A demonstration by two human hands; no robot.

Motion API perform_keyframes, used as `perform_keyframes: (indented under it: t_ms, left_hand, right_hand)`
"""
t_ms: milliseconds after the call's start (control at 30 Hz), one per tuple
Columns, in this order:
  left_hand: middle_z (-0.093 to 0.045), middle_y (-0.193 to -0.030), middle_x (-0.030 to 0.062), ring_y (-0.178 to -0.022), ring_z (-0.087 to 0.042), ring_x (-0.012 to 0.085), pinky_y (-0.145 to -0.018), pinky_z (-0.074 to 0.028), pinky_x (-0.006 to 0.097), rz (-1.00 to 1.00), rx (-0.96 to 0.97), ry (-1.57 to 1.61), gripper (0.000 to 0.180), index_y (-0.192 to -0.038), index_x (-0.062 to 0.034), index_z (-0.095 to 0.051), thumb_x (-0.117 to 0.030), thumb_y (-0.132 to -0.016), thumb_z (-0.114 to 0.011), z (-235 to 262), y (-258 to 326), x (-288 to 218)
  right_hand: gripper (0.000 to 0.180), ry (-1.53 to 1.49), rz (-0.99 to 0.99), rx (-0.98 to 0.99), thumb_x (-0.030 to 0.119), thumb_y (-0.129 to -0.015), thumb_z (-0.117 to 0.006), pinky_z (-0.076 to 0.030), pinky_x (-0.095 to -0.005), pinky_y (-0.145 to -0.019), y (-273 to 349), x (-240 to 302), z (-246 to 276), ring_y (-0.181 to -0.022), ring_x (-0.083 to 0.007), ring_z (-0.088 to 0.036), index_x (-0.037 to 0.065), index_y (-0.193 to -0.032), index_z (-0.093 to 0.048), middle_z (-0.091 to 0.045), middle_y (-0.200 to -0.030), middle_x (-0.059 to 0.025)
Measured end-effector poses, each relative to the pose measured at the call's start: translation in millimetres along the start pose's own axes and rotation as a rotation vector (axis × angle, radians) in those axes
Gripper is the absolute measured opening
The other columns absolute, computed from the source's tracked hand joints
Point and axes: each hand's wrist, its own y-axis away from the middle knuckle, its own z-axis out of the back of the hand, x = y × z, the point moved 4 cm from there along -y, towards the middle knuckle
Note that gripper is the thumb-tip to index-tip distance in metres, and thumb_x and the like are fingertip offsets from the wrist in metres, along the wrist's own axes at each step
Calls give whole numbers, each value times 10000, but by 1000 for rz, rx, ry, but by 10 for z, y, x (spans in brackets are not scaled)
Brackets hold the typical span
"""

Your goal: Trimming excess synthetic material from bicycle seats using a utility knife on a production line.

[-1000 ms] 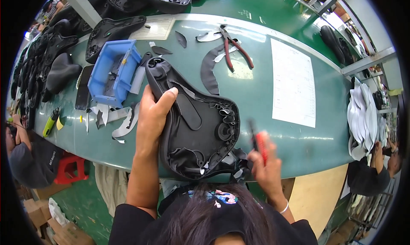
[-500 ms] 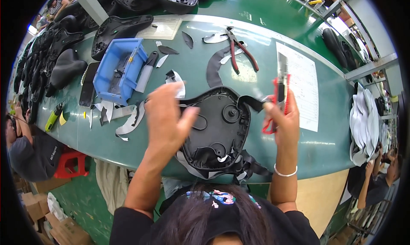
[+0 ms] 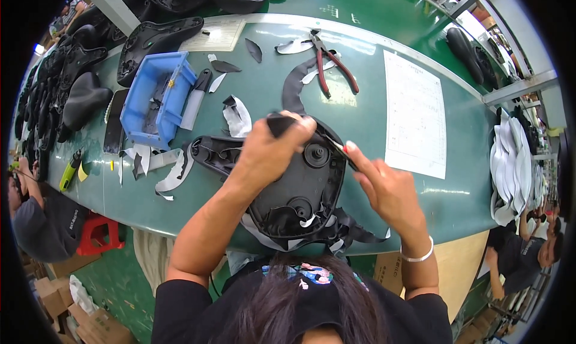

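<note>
A black bicycle saddle point(image 3: 279, 188) lies underside up before me, its narrow nose toward the left. My left hand point(image 3: 264, 149) is closed on a flap of black cover material point(image 3: 279, 125) at the saddle's far rim. My right hand point(image 3: 390, 191) grips a red-and-black utility knife point(image 3: 347, 149) at the far right rim, its thin tip touching or very near the edge; the fingers hide most of the handle. Loose black trim point(image 3: 348, 229) hangs from the near side of the saddle.
Beyond the saddle lie red-handled pliers point(image 3: 331, 71) and a paper sheet point(image 3: 415, 113). A blue bin point(image 3: 174, 83), a broad-bladed knife point(image 3: 195, 104) and cut scraps point(image 3: 238, 117) are at the left. Saddles point(image 3: 87, 101) are piled far left. Other people sit at both sides.
My right hand has brought the knife down and left to the saddle's rim. My left hand has moved right and now holds the cover flap there.
</note>
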Motion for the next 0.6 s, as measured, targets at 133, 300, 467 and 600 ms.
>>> perform_keyframes:
  t_ms: [133,300,467,600]
  left_hand:
    - [-580,-685,38,-869,-605,145,-786,-408,286,-470,66,1230,317,-703,-130,-530,-258,-981,-448,476,-159,4]
    - [-623,-829,35,-838,-603,158,-765,-436,329,-270,156,800,263,-892,-87,-611,-315,-957,-498,268,-80,-202]
    - [-506,-722,67,-754,-474,242,-687,-407,368,-855,-98,-1089,179,-742,-57,-580,-147,-659,-711,33,-125,-96]
    - [-448,-610,36,-684,-452,225,-644,-357,386,-770,-167,-805,270,-507,-57,-498,-172,-686,-663,87,-180,-45]
  right_hand:
    - [581,9,-184,72,195,-856,-631,-393,-383,-411,391,373,-17,-439,-266,-509,199,-1396,-416,-515,-620,-89]
    - [495,-78,-442,117,145,-851,-604,-431,-392,-514,260,385,61,-618,-357,-594,172,-1332,-489,-653,-830,-167]
    - [493,92,-259,125,170,-831,-643,-417,-350,-492,-35,181,177,-541,-259,-566,200,-1310,-527,-629,-724,-98]
    - [518,22,-157,17,159,-814,-661,-408,-340,-486,-41,97,175,-503,-226,-518,208,-1313,-530,-577,-656,-68]
